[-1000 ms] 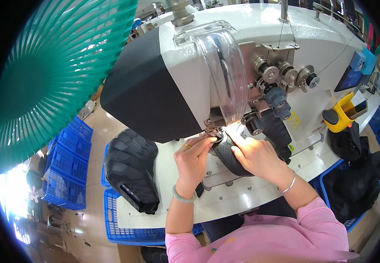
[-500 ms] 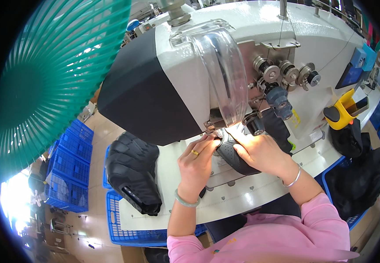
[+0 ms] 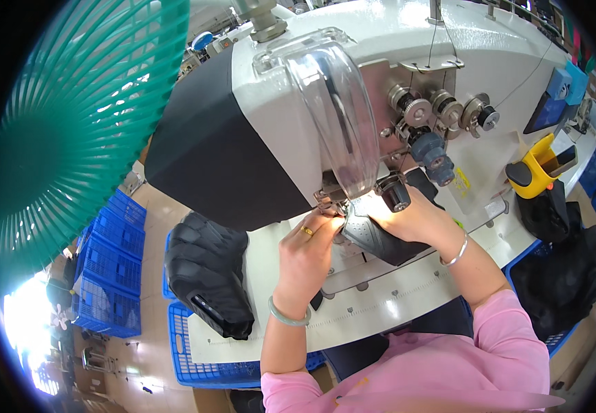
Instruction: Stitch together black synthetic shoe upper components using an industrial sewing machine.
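Note:
A black perforated workpiece point(image 3: 380, 241) lies beneath the needle area of a white sewing machine point(image 3: 270, 117), its far edge in the bright lamp light. My left hand point(image 3: 306, 251), with a gold ring and a pale bangle, pinches the near-left edge of that piece close to the presser foot point(image 3: 331, 202). From the right, my right hand point(image 3: 418, 219), wearing a silver bracelet, grips the piece; its fingertips are lost in glare and behind a black knob. The needle point itself cannot be made out.
Stacked black shaped pieces point(image 3: 208, 272) lie on the table's left. A green fan point(image 3: 84, 131) stands close at upper left. A yellow holder point(image 3: 535, 172) is at right. Blue baskets point(image 3: 205, 368) sit below the table edge, one at right holding black pieces point(image 3: 552, 282).
The black workpiece has turned slightly under the machine, its near end swinging right. My right hand has shifted with it, its thumb now less visible. The whole view has moved a little.

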The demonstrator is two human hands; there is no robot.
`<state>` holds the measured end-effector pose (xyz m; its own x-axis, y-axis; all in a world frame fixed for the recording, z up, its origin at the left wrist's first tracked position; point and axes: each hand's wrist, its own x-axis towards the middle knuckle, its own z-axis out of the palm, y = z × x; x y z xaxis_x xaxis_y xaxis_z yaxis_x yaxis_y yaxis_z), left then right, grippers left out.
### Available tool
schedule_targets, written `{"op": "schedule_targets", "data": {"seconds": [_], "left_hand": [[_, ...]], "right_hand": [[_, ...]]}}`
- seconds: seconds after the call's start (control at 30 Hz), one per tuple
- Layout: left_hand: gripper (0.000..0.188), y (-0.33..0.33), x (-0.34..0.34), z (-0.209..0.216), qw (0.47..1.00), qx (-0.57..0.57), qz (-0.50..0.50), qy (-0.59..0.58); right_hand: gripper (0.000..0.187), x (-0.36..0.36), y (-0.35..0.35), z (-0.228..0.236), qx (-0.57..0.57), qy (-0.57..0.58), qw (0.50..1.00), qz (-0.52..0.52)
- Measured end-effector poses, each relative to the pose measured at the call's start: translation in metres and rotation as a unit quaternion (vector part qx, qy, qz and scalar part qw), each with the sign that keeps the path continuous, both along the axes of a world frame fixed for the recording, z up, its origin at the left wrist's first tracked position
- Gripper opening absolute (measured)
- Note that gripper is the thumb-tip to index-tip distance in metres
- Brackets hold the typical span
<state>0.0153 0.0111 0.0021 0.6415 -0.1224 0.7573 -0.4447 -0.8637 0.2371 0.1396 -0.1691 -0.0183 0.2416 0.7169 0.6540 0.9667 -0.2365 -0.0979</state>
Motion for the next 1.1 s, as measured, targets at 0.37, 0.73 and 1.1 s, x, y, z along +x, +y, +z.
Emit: {"op": "schedule_targets", "data": {"seconds": [0.37, 0.73, 1.1], "left_hand": [[0.019, -0.001, 0.001, -0.003, 0.993, 0.095, 0.040, -0.058], [0.027, 0.036, 0.011, -0.016, 0.992, -0.052, -0.115, 0.019], [0.047, 0.015, -0.004, -0.021, 0.998, 0.052, -0.015, -0.011]], "right_hand": [[0.017, 0.003, 0.011, 0.020, -0.033, 0.010, 0.997, -0.070], [0.027, -0.030, 0.000, 0.005, 0.061, -0.134, 0.983, -0.110], [0.039, -0.023, 0.002, -0.031, 0.174, -0.069, 0.982, 0.011]]}}
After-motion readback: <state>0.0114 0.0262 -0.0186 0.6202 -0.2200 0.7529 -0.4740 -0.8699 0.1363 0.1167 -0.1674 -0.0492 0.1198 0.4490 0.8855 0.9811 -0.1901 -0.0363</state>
